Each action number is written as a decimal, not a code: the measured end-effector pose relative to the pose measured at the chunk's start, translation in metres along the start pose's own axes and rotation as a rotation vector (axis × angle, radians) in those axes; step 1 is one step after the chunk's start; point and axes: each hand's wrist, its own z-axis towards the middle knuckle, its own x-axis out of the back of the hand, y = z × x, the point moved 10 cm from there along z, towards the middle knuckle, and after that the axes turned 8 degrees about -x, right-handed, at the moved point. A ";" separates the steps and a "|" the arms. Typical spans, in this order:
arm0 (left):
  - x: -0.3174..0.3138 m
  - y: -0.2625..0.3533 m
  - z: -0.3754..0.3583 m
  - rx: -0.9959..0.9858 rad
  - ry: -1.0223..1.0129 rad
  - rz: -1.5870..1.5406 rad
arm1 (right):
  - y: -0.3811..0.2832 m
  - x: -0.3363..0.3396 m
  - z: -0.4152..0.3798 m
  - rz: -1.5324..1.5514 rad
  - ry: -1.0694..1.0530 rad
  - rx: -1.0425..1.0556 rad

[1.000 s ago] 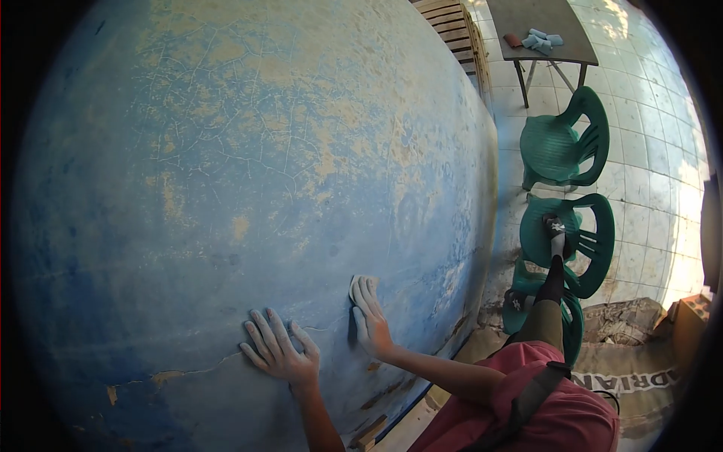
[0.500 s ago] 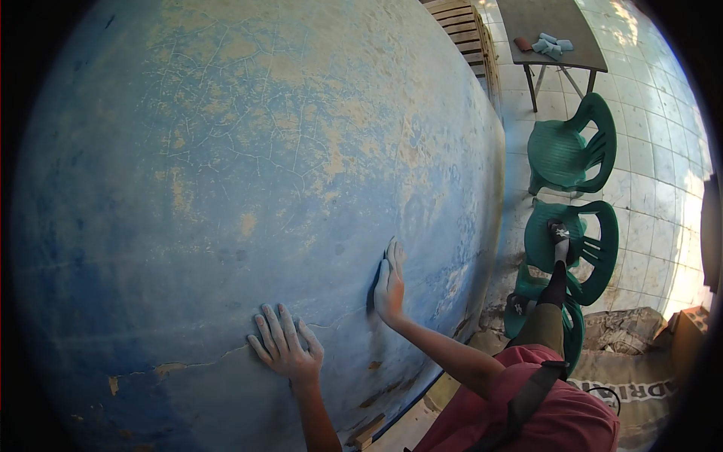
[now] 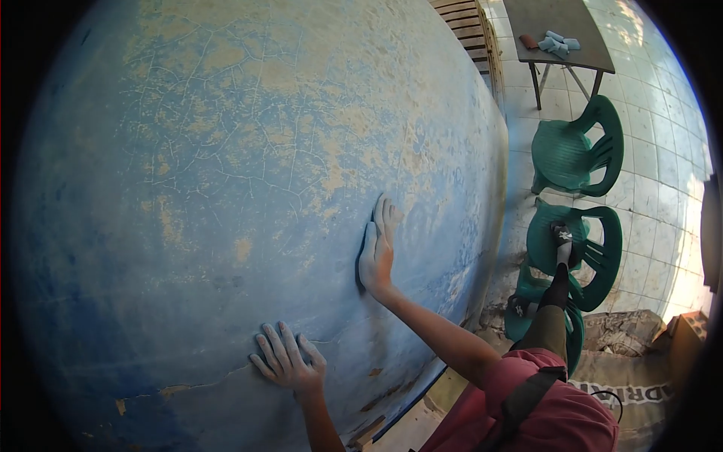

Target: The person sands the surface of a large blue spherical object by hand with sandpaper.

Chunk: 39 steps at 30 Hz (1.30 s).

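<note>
Pressing a pad (image 3: 367, 248) flat to the blue wall (image 3: 226, 188), right hand (image 3: 376, 252) has fingers straight, pointing up | pad under the palm, long axis vertical | left hand (image 3: 288, 361) splayed, empty, lower on the wall.

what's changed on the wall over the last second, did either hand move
The right hand slid up the blue wall, pressing its sanding pad against the paint the whole way. The left hand stayed flat on the wall near the crack. The green chairs and table did not move.
</note>
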 end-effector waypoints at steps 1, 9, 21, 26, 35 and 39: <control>0.000 0.000 -0.001 -0.009 -0.003 -0.008 | -0.018 -0.011 -0.013 0.015 -0.107 0.115; 0.000 0.001 0.001 -0.023 -0.003 0.024 | 0.051 0.011 0.058 0.012 0.063 -0.127; -0.014 0.009 -0.004 -0.100 -0.114 0.120 | -0.001 0.003 0.075 0.044 -0.048 0.000; -0.016 0.018 0.007 -0.097 -0.111 0.131 | -0.043 -0.018 -0.039 -0.057 -0.350 0.378; -0.020 0.019 0.000 -0.071 -0.112 0.126 | -0.057 -0.019 0.086 0.004 -0.107 0.130; -0.019 0.018 -0.001 -0.085 -0.101 0.124 | -0.020 -0.011 -0.023 -0.104 -0.337 0.304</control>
